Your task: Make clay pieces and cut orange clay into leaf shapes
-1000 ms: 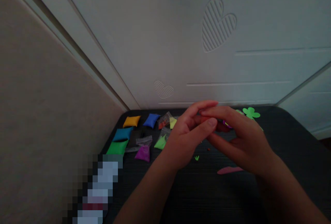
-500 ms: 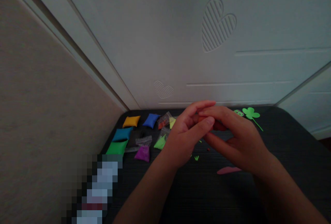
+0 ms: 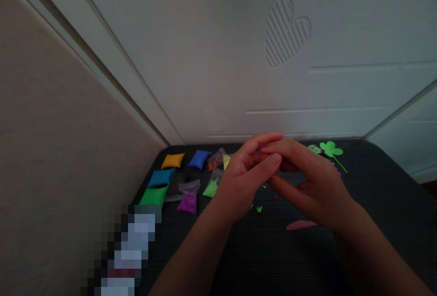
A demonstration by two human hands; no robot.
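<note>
Above the middle of the dark table [image 3: 259,259], my left hand [image 3: 242,177] and my right hand [image 3: 310,177] meet at the fingertips. Between them a sliver of orange-red modelling clay [image 3: 265,156] shows; fingers hide most of it, so its shape cannot be made out. My left thumb presses in from the near side, and the right index finger crosses over the top. Below the hands lie a tiny green sprout-shaped piece [image 3: 259,209] and a reddish crumb [image 3: 274,197]. A pink clay knife [image 3: 301,225] rests under my right wrist.
To the left lie clay packets: yellow-orange [image 3: 173,160], blue [image 3: 199,159], teal [image 3: 161,177], green [image 3: 154,195], purple [image 3: 188,202] and light green [image 3: 211,187]. A green four-petalled flower [image 3: 330,149] with a stem lies at the back right. Behind the table rises a white panel [image 3: 170,59].
Both hands have shifted very slightly left, staying joined at the fingertips. The purple piece seen behind the right fingers a second ago is now hidden there, while some purple shows right of the hand.
</note>
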